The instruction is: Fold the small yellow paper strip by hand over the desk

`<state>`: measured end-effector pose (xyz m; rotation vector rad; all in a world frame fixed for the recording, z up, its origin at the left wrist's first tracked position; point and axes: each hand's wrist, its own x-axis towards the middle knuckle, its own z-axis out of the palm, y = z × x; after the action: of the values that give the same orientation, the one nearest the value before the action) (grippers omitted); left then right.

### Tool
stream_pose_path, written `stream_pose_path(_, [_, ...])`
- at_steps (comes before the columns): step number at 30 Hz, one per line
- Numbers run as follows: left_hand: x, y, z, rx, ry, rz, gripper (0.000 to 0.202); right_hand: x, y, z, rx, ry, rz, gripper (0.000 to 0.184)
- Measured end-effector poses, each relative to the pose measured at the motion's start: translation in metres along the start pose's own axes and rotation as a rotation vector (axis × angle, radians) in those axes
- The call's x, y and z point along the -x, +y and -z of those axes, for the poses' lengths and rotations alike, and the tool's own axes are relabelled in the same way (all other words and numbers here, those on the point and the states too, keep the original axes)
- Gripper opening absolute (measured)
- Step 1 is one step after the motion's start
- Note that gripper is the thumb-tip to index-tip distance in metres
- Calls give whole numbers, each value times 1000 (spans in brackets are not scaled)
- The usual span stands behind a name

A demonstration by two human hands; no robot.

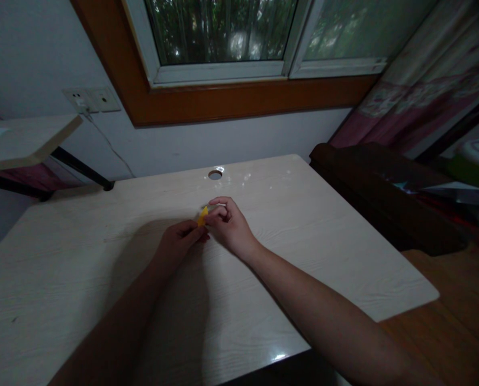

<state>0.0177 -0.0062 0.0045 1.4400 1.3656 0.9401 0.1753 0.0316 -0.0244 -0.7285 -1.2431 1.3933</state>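
A small yellow piece of folded paper (202, 215) with a pointed top is held between both hands above the middle of the desk (304, 225). My left hand (180, 238) pinches its lower left side with thumb and fingers. From the right, my right hand (230, 222) grips its other edge between thumb and fingertips, the index finger curved above. The fingers cover much of the paper, so its full shape is hidden.
A round cable hole (215, 175) is near the desk's back edge. On the left stands a raised shelf (30, 139) on black legs, with a wall socket (90, 100) and white cord (109, 140) behind. Dark wooden furniture (376, 187) lies to the right.
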Motion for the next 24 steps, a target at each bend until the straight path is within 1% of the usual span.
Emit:
stream_pose_path(3, [1, 0, 0, 36, -10, 11, 27, 0, 1, -1, -9, 20, 16, 34])
stream_pose_path(7, [1, 2, -1, 14, -3, 11, 27, -1, 0, 0, -19, 37, 9, 34])
stream_pose_path(11, [1, 2, -1, 31, 16, 8, 27, -3, -4, 1, -74, 56, -4, 30])
stream_pose_path(15, [0, 0, 0, 43, 30, 14, 28, -3, -3, 1, -85, 9, -39, 35])
stream_pose_path(18, [0, -1, 1, 35, 4, 10, 31, -2, 0, 0, -58, -51, -58, 42])
stream_pose_path(21, [-1, -2, 1, 10, -19, -1, 33, -1, 0, 0, -38, -45, -48, 43])
stream_pose_path(24, [-1, -2, 0, 6, 2, 5, 32, -1, -2, 0, -28, -22, -44, 41])
